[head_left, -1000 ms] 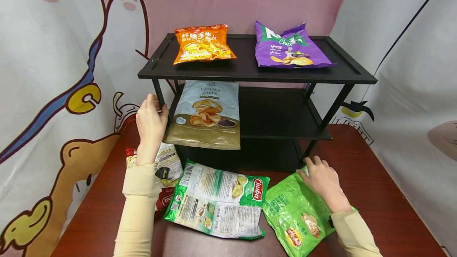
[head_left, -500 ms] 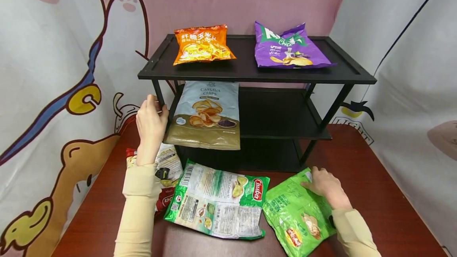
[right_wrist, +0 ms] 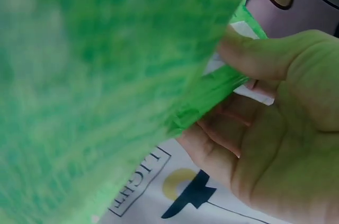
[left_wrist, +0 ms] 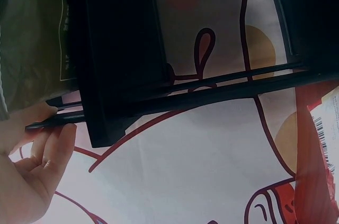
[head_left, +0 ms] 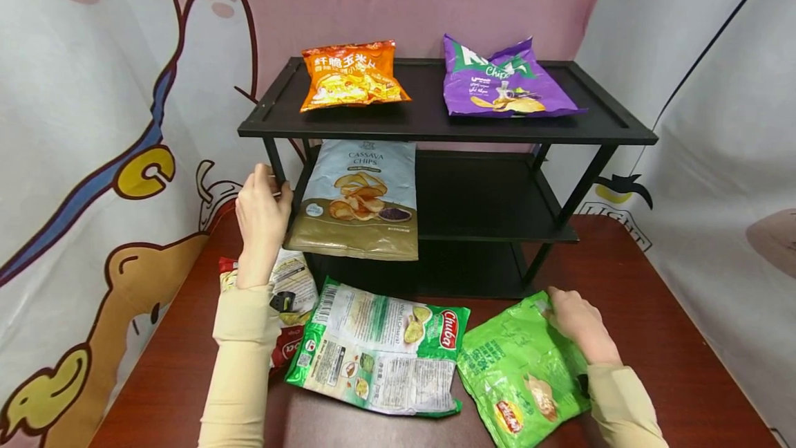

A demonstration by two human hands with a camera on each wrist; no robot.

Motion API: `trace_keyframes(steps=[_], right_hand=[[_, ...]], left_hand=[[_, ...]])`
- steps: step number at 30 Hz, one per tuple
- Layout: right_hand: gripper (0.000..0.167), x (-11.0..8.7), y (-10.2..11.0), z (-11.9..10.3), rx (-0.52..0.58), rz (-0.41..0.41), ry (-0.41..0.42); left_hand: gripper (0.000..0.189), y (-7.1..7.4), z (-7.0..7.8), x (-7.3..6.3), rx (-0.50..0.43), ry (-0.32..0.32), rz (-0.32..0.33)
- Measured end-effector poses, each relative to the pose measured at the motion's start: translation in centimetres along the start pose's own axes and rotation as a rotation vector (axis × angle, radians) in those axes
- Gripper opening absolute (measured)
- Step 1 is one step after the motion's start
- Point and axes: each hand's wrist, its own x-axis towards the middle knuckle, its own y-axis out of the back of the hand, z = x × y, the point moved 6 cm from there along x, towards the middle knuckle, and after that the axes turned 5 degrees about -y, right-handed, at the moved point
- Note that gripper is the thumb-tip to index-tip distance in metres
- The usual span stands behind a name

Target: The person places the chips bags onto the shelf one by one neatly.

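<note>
My left hand (head_left: 264,214) grips the front left post of a black three-tier rack (head_left: 491,199). Up close in the left wrist view, thumb and fingers (left_wrist: 59,147) pinch that thin post (left_wrist: 63,119). Beside that hand, a blue and gold cassava chips bag (head_left: 357,206) lies on the middle tier, overhanging its front edge. At the right, my right hand (head_left: 581,323) holds the upper right edge of a green chip bag (head_left: 516,365) on the table. The right wrist view has the green bag (right_wrist: 106,86) filling its left half, its edge between thumb and fingers.
An orange snack bag (head_left: 353,76) and a purple chip bag (head_left: 506,85) rest on the top tier. Before the rack, a green and white Chuba bag (head_left: 379,351) lies face down on the brown table (head_left: 671,365). A red and white bag (head_left: 295,289) is partly behind my left arm.
My right hand has shifted slightly right and down along the green bag's upper edge, and now holds it. The bag's upper right edge has lifted a little. The left hand stays on the post.
</note>
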Motion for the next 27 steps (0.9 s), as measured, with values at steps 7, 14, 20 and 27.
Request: trace_keyframes(steps=[7, 14, 20, 27], right_hand=[[0.043, -0.8, 1.8, -0.2, 0.035, 0.064, 0.036], [0.039, -1.4, 4.0, 1.2, 0.056, 0.152, 0.004], [0.035, -1.6, 5.4, 2.9, 0.056, 0.205, -0.042], [0.034, -2.2, 7.3, 4.3, 0.062, 0.302, -0.102]], left_hand=[[0.015, 0.0, 0.0, 0.0, -0.002, 0.007, -0.001], [0.015, 0.0, -0.1, -0.1, -0.006, 0.006, 0.000], [0.016, 0.1, 0.0, 0.0, -0.004, 0.006, 0.000], [0.016, 0.0, 0.0, 0.0, -0.003, 0.008, 0.001]])
